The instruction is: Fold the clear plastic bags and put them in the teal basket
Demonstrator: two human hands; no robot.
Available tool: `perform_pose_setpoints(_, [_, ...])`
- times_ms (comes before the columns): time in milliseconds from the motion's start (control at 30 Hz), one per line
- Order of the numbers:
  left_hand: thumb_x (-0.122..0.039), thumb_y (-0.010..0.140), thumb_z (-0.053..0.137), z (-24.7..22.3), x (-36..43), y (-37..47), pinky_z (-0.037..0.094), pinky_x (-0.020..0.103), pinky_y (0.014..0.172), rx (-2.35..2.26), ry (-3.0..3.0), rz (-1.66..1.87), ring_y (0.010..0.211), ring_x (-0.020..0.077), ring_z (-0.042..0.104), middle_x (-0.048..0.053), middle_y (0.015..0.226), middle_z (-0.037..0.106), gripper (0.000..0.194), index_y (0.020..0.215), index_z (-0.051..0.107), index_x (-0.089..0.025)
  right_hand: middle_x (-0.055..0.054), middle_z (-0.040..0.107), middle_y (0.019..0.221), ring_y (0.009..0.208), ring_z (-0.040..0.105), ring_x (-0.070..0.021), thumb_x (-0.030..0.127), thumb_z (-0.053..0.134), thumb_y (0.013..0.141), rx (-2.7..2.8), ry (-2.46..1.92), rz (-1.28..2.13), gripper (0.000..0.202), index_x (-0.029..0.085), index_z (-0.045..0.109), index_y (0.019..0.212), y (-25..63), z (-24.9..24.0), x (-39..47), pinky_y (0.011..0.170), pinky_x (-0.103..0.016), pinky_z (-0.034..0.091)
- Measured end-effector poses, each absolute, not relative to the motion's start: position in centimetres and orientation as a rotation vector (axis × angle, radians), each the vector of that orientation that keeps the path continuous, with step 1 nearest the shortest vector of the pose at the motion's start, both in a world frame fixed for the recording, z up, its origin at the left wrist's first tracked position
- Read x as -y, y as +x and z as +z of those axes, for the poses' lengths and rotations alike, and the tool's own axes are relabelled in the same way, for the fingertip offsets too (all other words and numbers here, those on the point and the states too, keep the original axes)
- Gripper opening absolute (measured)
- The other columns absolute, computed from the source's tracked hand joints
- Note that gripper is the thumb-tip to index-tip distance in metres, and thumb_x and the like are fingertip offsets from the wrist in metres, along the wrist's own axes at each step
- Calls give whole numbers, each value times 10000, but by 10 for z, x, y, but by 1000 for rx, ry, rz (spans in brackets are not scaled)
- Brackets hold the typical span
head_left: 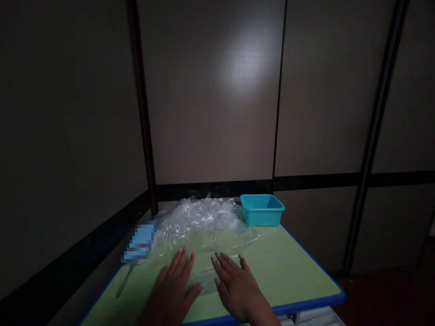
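My left hand lies palm down over the green table, its fingers stretched out and the thumb spread toward the middle. My right hand rests beside it in the same way, fingers extended. Between and under the hands is a clear plastic bag, flat and see-through; its outline is hard to make out. Just beyond my fingertips lies a crumpled heap of clear plastic bags, with loose edges spreading toward my hands. Neither hand grips anything that I can see.
At the table's far right corner stands a turquoise plastic basin. A blurred-out light-blue item lies at the left edge, with a thin strip below it. Dark panelled doors rise behind the table.
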State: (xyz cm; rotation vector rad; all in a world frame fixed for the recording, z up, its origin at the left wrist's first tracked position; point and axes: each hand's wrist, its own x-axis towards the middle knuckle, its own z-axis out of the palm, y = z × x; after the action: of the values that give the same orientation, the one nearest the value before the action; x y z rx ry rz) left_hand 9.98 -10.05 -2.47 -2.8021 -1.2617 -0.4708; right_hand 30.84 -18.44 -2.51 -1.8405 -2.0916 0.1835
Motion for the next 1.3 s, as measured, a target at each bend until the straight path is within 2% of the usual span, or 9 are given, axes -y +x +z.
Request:
perform_pose_setpoints(133, [-496,873,353,28,70,133,301,389,1033,873,-2903,-641,1247,221,378,42,1368,422,511,1321,395,-253,-11,216,1447,1333,180,-197,402,207,926,2070,-1827,182,466,336,207,1387,307,-22,187,1059,-528,36])
perform_pose_setpoints(233, [-457,851,422,33,38,149,354,396,980,750,-2829,-704,1106,243,502,68,1165,596,421,1171,555,-217,-4,248,1434,1326,202,-213,423,251,917,2063,-1812,152,473,345,215,1382,309,-23,184,1057,-539,53])
perform_pose_setpoints(467, [-381,885,361,-11,-18,129,413,300,888,902,-2787,-811,997,193,566,37,1049,636,313,1020,607,-242,-5,244,1422,1304,247,-259,454,363,885,2125,-1822,156,527,380,192,1378,321,-34,167,1042,-551,139])
perform_pose_setpoints(600, [-310,894,327,-6,-25,113,427,264,750,1031,-2832,-795,850,179,599,36,894,651,288,883,599,-218,-12,125,1454,1316,157,-339,525,422,828,1991,-1935,-61,651,382,125,1390,315,-29,179,993,-654,4])
perform_pose_setpoints(767, [-292,882,356,-1,-18,115,398,241,712,1073,-2888,-782,824,174,599,26,856,649,232,904,577,-226,-23,127,1459,1320,124,-366,533,398,819,1865,-2093,-219,619,349,228,1385,315,-30,188,963,-672,-96])
perform_pose_setpoints(967, [-311,870,383,-2,-16,117,389,237,713,1178,-2943,-751,841,181,606,25,891,653,211,1010,526,-248,-42,242,1447,1306,180,-384,587,421,782,1889,-2068,-174,689,345,215,1393,325,-43,182,991,-667,50])
perform_pose_setpoints(1133, [-362,891,311,-2,-24,112,378,229,629,1317,-2929,-808,746,184,616,3,797,642,257,1071,459,-254,-147,475,1173,1085,470,-279,413,378,856,1467,-1856,-274,772,208,-112,1416,334,-53,190,905,-427,393])
perform_pose_setpoints(1200, [-380,892,301,-2,-24,112,368,221,611,1323,-2939,-814,726,182,615,-7,763,632,265,1073,448,-252,-132,484,1059,982,498,-253,389,313,881,1174,-1858,-296,760,168,-211,1386,337,-53,192,854,-394,422])
perform_pose_setpoints(1300, [-391,888,308,-2,-22,114,352,212,592,1330,-2937,-816,688,176,607,-24,700,610,271,1081,442,-255,-141,442,1066,1024,444,-279,396,272,880,1014,-1924,-316,760,138,-250,1369,336,-51,192,888,-429,382])
